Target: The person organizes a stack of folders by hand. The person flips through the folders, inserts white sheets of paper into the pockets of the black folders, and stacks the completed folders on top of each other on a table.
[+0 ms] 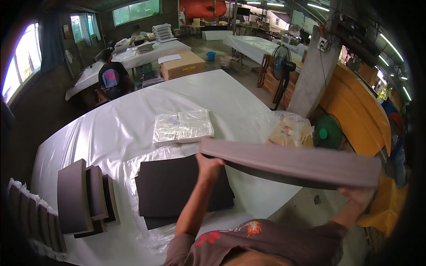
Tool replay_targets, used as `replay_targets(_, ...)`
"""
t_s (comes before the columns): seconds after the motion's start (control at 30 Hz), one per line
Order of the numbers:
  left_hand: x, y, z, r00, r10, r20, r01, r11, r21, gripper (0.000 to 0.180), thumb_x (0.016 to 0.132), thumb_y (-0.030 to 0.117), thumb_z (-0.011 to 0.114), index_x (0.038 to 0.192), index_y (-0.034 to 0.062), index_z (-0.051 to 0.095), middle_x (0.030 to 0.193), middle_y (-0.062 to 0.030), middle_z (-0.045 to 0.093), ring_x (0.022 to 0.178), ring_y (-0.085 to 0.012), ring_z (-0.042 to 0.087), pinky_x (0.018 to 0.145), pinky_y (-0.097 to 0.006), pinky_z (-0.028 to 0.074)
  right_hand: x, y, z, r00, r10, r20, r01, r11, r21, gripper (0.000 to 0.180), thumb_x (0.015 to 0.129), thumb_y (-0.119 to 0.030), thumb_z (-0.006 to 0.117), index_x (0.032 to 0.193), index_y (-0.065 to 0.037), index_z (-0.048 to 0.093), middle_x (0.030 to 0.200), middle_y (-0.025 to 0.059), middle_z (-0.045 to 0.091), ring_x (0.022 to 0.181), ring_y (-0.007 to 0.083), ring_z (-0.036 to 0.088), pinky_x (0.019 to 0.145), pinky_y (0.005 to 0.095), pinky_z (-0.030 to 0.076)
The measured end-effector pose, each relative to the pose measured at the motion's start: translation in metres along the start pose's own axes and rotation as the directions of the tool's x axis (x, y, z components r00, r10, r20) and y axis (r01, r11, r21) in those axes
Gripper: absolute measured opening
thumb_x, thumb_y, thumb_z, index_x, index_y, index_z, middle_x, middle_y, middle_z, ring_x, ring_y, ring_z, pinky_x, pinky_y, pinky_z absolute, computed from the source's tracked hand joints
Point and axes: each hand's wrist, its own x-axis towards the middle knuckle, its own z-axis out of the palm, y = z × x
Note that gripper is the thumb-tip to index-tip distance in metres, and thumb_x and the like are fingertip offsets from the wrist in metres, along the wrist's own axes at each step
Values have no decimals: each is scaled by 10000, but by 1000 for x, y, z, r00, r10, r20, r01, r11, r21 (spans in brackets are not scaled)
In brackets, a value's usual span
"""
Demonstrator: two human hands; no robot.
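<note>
A thick stack of grey-brown sheets (293, 163) is held up edge-on, sagging a little in the middle, above the right edge of the white-covered table (111, 124). My left hand (207, 163) grips its left end. My right hand (357, 194) grips its right end from below. Under my left arm a pile of black sheets (173, 186) lies flat on crumpled clear plastic.
Wrapped clear packets (183, 126) lie at the table's middle. Upright dark boards (84, 197) stand at the left front. A plastic-wrapped bundle (290, 131) and a green fan (327, 133) sit on the floor to the right. Seated people (113, 77) work at far tables.
</note>
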Motion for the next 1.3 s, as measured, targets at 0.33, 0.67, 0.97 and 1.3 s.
replay_targets(0.33,-42,251,-4,868,497,-21,-293,544,786,704,509,9,772,1151,-19,485,862,-90,583,763,-165,607,639,-267,547,4,145,190,880,268,391,-374,900,225,956,466,-120,894,1260,45,386,1162,140,512,1088,227,507,948,358,411)
replay_targets(0.67,-75,264,-129,936,323,-143,-46,512,858,776,475,123,831,1181,-15,538,1045,-119,627,961,-197,588,864,-314,475,-73,202,272,623,365,692,-605,786,130,1105,525,-297,878,1411,-41,268,1382,113,389,1308,203,324,1095,376,244)
replay_targets(0.97,-98,236,-271,969,236,77,-194,528,827,1256,568,831,553,1386,-49,189,1356,-162,359,1237,-244,383,1032,-369,307,-78,176,292,718,291,632,-532,815,230,1497,369,-680,738,1441,-105,-134,1477,186,213,1347,269,261,1093,412,246)
replay_targets(1.3,-76,255,-259,935,-226,-274,351,472,808,1103,651,590,698,1428,-8,193,1279,-132,436,1118,-220,460,969,-334,379,-82,196,285,701,237,673,-542,790,286,1413,421,-738,715,1460,-60,39,1524,115,82,1393,241,134,1118,421,164)
